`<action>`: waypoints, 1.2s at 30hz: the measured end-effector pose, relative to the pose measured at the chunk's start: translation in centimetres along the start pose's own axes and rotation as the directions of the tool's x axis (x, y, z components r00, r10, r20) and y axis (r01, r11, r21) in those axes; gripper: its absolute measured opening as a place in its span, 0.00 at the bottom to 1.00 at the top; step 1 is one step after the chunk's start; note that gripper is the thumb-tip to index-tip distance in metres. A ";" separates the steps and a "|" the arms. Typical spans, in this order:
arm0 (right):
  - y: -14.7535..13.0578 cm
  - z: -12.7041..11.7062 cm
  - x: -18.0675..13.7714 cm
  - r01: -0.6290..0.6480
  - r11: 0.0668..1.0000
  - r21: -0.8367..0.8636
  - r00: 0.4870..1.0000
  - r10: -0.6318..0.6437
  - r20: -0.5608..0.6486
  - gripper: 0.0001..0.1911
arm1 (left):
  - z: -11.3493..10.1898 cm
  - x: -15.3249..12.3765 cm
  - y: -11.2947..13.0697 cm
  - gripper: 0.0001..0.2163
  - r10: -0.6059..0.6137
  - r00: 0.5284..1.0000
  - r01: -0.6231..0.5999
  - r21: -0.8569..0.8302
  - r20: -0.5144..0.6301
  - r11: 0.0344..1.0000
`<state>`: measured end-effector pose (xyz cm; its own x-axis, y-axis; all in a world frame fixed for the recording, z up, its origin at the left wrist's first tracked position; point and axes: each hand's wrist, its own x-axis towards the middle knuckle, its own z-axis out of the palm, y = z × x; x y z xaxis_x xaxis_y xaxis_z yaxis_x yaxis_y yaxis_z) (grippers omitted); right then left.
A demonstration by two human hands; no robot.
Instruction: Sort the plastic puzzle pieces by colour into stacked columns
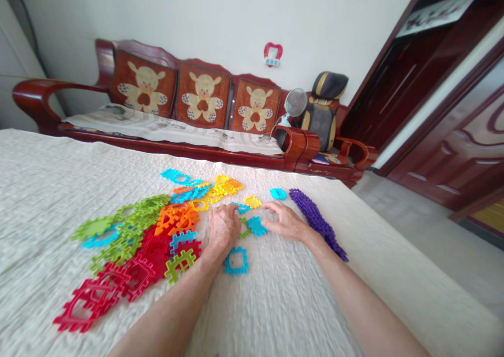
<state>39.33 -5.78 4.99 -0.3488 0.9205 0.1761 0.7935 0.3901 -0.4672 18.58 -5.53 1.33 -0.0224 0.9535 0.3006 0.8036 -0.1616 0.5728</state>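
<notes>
A heap of flat plastic interlocking tiles lies on a cream bedspread (275,304): red tiles (102,289), green tiles (126,226), orange tiles (177,218), yellow tiles (224,186) and blue tiles (181,178). My left hand (222,228) is curled, fingers closed at a green tile (244,231) joined to a blue tile (256,226). My right hand (285,220) rests beside that blue tile, its fingers bent and touching it. A loose blue tile (236,261) lies just below my left hand. A purple row of joined tiles (317,220) runs behind my right wrist.
Beyond the bed stands a dark wooden bench (189,142) with three cushions showing cartoon animals. A backpack (325,110) and a magnifying glass (295,102) sit at its right end. Dark wooden doors (452,126) are at the right, above grey floor (433,236).
</notes>
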 end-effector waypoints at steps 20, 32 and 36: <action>0.2 1.7 -1.0 -0.131 0.984 0.124 0.984 0.144 -0.106 0.26 | 0.1 0.2 -0.2 0.15 0.013 1.000 -0.013 0.026 0.021 1.000; 0.3 1.0 -1.3 -0.181 0.983 0.040 0.982 0.182 -0.051 0.37 | 0.0 0.1 -0.1 0.15 0.015 1.000 -0.016 0.033 0.020 0.999; 0.6 1.0 -1.3 -0.113 0.990 -0.082 0.986 0.101 -0.136 0.41 | 0.1 0.2 -0.2 0.15 0.018 1.000 -0.018 0.025 0.018 1.000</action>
<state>39.76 -6.76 3.60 -0.1960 0.9498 0.2440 0.8658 0.2844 -0.4117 18.47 -5.30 1.13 0.0027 0.9550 0.2965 0.8187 -0.1723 0.5477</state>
